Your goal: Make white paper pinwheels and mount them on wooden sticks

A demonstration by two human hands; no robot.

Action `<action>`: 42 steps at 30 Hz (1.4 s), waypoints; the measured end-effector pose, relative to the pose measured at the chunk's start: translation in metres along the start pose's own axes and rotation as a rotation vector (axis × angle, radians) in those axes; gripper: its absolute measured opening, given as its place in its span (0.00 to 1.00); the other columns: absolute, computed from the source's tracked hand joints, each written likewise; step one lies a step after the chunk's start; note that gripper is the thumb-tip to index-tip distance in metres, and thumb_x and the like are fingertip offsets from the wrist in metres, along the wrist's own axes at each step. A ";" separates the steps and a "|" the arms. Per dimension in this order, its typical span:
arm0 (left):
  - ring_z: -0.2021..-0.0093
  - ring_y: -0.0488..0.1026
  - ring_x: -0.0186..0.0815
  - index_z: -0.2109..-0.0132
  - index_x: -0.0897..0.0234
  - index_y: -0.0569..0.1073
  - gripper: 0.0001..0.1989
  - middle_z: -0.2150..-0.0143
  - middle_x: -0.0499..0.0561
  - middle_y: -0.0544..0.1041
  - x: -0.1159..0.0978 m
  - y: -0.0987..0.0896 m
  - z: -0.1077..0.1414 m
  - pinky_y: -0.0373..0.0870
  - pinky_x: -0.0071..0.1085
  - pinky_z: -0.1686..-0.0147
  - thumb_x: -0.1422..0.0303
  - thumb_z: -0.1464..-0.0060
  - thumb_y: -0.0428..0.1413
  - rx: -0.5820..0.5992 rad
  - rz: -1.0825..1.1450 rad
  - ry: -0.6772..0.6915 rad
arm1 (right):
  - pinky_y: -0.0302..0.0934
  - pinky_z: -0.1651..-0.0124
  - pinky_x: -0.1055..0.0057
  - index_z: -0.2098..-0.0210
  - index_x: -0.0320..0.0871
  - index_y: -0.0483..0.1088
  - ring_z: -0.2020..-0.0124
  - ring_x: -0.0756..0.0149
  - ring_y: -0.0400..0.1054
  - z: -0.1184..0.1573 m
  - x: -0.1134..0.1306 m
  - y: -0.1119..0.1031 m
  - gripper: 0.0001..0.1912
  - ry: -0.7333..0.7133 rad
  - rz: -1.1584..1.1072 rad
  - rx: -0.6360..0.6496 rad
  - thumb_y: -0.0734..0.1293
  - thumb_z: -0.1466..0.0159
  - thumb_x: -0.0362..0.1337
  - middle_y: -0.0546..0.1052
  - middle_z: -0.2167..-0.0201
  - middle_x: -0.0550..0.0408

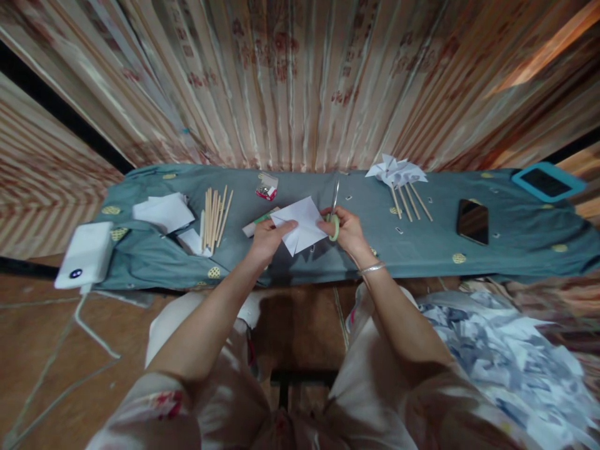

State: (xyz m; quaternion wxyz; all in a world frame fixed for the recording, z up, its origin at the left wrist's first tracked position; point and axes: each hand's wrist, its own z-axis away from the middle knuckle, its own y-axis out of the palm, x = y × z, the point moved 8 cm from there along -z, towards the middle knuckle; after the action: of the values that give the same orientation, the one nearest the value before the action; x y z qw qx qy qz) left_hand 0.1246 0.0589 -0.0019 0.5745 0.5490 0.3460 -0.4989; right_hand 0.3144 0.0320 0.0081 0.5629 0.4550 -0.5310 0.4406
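Observation:
My left hand (270, 237) pinches a square white sheet of paper (301, 222) by its left side, thumb on top. Crease or cut lines run in from the paper's corners. My right hand (347, 231) grips scissors (334, 219) with a pale green handle, their blades pointing away from me and off the paper. The right thumb also touches the paper's right edge. Beneath the left fingers, partly hidden, lies a flat box (255, 226) with a green patch. A small open red-and-white box (267, 187) of tiny metal pieces stands just beyond.
Left on the cloth-covered bench (300, 275) are stacked white papers (164, 212), several wooden sticks (215, 215) and a white power bank (87, 256) with a cable. Rightward lie paper pinwheels (396, 170) on sticks, a phone (473, 221) and a blue-framed tablet (547, 181). White paper pieces (520, 362) heap lower right.

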 end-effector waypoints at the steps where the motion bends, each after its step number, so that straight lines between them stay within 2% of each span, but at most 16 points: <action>1: 0.74 0.73 0.36 0.71 0.69 0.79 0.23 0.74 0.51 0.79 0.000 -0.001 0.000 0.71 0.34 0.68 0.60 0.77 0.74 0.007 -0.007 -0.012 | 0.49 0.78 0.76 0.69 0.44 0.70 0.80 0.76 0.55 -0.001 0.000 0.001 0.26 0.003 -0.006 -0.006 0.80 0.62 0.47 0.66 0.82 0.67; 5: 0.73 0.74 0.37 0.71 0.68 0.80 0.23 0.74 0.51 0.80 0.001 -0.002 0.002 0.71 0.34 0.67 0.60 0.76 0.74 0.025 -0.008 -0.051 | 0.51 0.76 0.75 0.69 0.44 0.70 0.79 0.76 0.56 -0.001 0.001 0.004 0.25 0.023 -0.020 -0.006 0.80 0.63 0.46 0.67 0.81 0.67; 11: 0.74 0.74 0.37 0.73 0.66 0.79 0.16 0.74 0.50 0.79 -0.003 -0.006 0.003 0.70 0.33 0.69 0.64 0.72 0.73 -0.002 -0.041 -0.066 | 0.54 0.74 0.73 0.69 0.45 0.69 0.77 0.73 0.58 -0.001 -0.004 0.012 0.25 0.043 -0.022 0.055 0.79 0.62 0.46 0.67 0.80 0.65; 17: 0.75 0.73 0.36 0.75 0.66 0.80 0.11 0.75 0.51 0.80 0.004 -0.010 0.001 0.71 0.32 0.70 0.69 0.70 0.70 -0.006 -0.119 -0.127 | 0.53 0.73 0.73 0.69 0.45 0.70 0.77 0.73 0.58 0.000 0.003 0.004 0.22 -0.011 0.009 0.044 0.78 0.59 0.45 0.66 0.80 0.66; 21: 0.78 0.72 0.35 0.76 0.66 0.79 0.08 0.76 0.51 0.79 0.010 -0.004 0.001 0.69 0.30 0.74 0.71 0.70 0.68 0.039 -0.112 -0.158 | 0.51 0.75 0.74 0.68 0.45 0.71 0.78 0.74 0.57 0.002 0.003 -0.001 0.22 0.000 0.003 0.039 0.78 0.59 0.44 0.66 0.81 0.66; 26: 0.79 0.71 0.33 0.76 0.66 0.79 0.07 0.77 0.50 0.78 0.008 0.002 0.002 0.67 0.28 0.75 0.71 0.68 0.67 0.073 -0.121 -0.160 | 0.49 0.76 0.74 0.69 0.45 0.71 0.80 0.75 0.55 0.003 0.005 -0.006 0.22 0.015 -0.012 0.018 0.79 0.61 0.44 0.65 0.81 0.67; 33: 0.76 0.70 0.32 0.77 0.65 0.78 0.04 0.77 0.50 0.78 -0.001 0.000 0.000 0.65 0.27 0.73 0.71 0.64 0.66 0.082 -0.148 -0.120 | 0.50 0.76 0.74 0.69 0.45 0.71 0.79 0.75 0.55 0.005 0.013 -0.018 0.22 -0.005 0.008 -0.035 0.78 0.61 0.45 0.66 0.81 0.66; 42: 0.79 0.66 0.28 0.80 0.65 0.75 0.07 0.82 0.46 0.72 -0.023 0.000 -0.001 0.62 0.25 0.73 0.73 0.61 0.65 0.051 -0.124 -0.064 | 0.52 0.74 0.74 0.69 0.45 0.71 0.77 0.74 0.58 0.008 0.015 -0.036 0.21 0.000 -0.021 -0.123 0.77 0.61 0.44 0.69 0.79 0.66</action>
State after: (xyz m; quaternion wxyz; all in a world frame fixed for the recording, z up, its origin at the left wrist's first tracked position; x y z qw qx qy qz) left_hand 0.1190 0.0641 0.0199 0.5393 0.5246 0.3480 -0.5594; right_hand 0.3489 0.0175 0.0213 0.5943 0.4252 -0.5523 0.4013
